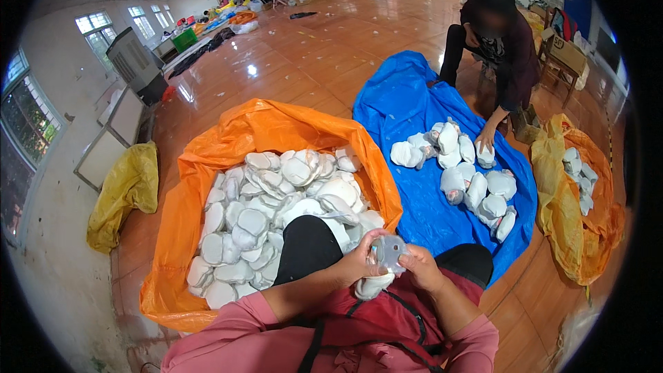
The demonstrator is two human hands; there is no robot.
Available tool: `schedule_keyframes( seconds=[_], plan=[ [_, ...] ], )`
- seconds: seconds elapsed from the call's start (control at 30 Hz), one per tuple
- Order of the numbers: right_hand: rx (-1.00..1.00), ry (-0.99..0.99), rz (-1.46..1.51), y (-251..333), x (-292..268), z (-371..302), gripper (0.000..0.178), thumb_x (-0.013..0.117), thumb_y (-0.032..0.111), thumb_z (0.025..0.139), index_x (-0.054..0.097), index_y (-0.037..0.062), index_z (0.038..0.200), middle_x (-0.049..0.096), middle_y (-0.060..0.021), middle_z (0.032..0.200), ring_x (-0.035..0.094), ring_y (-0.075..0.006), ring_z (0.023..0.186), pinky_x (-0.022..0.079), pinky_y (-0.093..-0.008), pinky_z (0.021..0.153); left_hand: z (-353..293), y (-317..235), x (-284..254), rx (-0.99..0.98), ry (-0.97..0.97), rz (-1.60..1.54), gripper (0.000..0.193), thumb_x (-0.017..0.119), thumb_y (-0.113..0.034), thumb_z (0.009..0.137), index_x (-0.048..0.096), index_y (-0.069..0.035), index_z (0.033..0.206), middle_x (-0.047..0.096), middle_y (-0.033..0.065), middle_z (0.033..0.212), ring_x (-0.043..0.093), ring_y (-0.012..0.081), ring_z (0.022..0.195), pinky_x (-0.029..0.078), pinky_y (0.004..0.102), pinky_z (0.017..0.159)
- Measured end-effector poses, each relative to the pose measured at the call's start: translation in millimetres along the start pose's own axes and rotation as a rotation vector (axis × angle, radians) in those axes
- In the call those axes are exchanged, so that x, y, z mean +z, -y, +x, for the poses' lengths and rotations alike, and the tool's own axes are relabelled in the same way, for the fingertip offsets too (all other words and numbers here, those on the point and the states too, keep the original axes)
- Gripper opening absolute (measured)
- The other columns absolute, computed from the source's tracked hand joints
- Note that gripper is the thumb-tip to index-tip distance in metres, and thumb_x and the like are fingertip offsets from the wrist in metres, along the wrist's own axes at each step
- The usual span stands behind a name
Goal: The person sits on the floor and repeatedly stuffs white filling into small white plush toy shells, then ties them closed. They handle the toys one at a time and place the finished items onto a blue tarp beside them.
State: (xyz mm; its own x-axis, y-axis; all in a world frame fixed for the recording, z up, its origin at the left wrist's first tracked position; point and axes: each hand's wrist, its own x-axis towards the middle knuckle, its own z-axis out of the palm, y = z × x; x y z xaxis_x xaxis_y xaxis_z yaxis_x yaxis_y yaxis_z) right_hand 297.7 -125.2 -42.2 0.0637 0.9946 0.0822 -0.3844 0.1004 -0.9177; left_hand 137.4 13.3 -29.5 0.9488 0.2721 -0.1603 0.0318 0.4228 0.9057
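Over my lap, a clear plastic piece (391, 250) with a small dark mark is held up between my two hands. My left hand (359, 262) is closed around its left side. The fingers and thumb of my right hand (421, 266) pinch its right edge. Just below it, against my left hand, hangs a soft white piece (373, 287); whether it is joined to the plastic I cannot tell. In front of my knees, a heap of rounded white padded pieces (252, 221) fills an open orange sack (259, 121).
A blue sheet (387, 97) with several white bundles (476, 190) lies ahead on the right. A co-worker's hand (485, 137) touches one bundle. A yellow-orange sack (580, 242) stands far right, a yellow sack (124, 197) left. People and sacks line the far floor.
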Motion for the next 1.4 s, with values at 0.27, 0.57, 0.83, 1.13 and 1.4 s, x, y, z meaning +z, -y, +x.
schedule_keyframes(
  seconds=[0.27, 0.57, 0.83, 1.13, 1.4],
  plan=[
    [-0.035, -0.231, -0.038, -6, -10, 4, 0.026, 0.055, 0.028, 0.097, 0.062, 0.0038, 0.092, 0.058, 0.0023, 0.083, 0.051, -0.007, 0.076, 0.043, -0.0242, 0.069, 14, -13, 19, -0.127, -0.043, 0.17, 0.089, 0.086, -0.018, 0.069, 0.032, -0.009, 0.139, 0.055, 0.0092, 0.118, 0.054, 0.0183, 0.109, 0.044, 0.0326, 0.095],
    [-0.082, -0.265, -0.601, 3, -4, 9, 0.031, 0.056, 0.026, 0.095, 0.058, 0.0028, 0.075, 0.054, -0.0053, 0.067, 0.05, -0.0129, 0.063, 0.04, -0.0307, 0.057, 15, -25, 18, -0.087, -0.157, 1.006, 0.086, 0.086, -0.03, 0.065, 0.04, -0.009, 0.134, 0.062, 0.0194, 0.111, 0.064, 0.0307, 0.1, 0.05, 0.0356, 0.087],
    [-0.145, -0.238, -0.577, 12, 5, 5, 0.032, 0.059, 0.023, 0.094, 0.053, 0.0026, 0.069, 0.047, -0.0053, 0.061, 0.045, -0.0107, 0.058, 0.037, -0.0306, 0.053, 0, -24, 14, -0.109, -0.147, 0.812, 0.086, 0.087, -0.026, 0.062, 0.042, -0.01, 0.134, 0.067, 0.0128, 0.099, 0.066, 0.0191, 0.088, 0.053, 0.0321, 0.079],
    [0.005, -0.369, -0.284, 6, -4, 11, 0.026, 0.054, 0.025, 0.098, 0.06, 0.0042, 0.084, 0.054, 0.0034, 0.072, 0.047, -0.0071, 0.063, 0.038, -0.023, 0.056, 6, -37, 14, 0.094, -0.393, 0.94, 0.071, 0.084, -0.023, 0.065, 0.048, -0.004, 0.124, 0.067, 0.0155, 0.103, 0.066, 0.0253, 0.096, 0.051, 0.0347, 0.085],
    [0.152, -0.466, -0.412, -14, -20, 27, 0.016, 0.056, 0.015, 0.096, 0.059, 0.0024, 0.105, 0.061, -0.0007, 0.087, 0.055, -0.0093, 0.078, 0.046, -0.0242, 0.066, 19, -32, -5, 0.347, -0.367, 1.434, 0.057, 0.076, -0.022, 0.069, 0.053, -0.006, 0.118, 0.065, 0.0175, 0.095, 0.063, 0.036, 0.09, 0.051, 0.0444, 0.076]
  ],
)
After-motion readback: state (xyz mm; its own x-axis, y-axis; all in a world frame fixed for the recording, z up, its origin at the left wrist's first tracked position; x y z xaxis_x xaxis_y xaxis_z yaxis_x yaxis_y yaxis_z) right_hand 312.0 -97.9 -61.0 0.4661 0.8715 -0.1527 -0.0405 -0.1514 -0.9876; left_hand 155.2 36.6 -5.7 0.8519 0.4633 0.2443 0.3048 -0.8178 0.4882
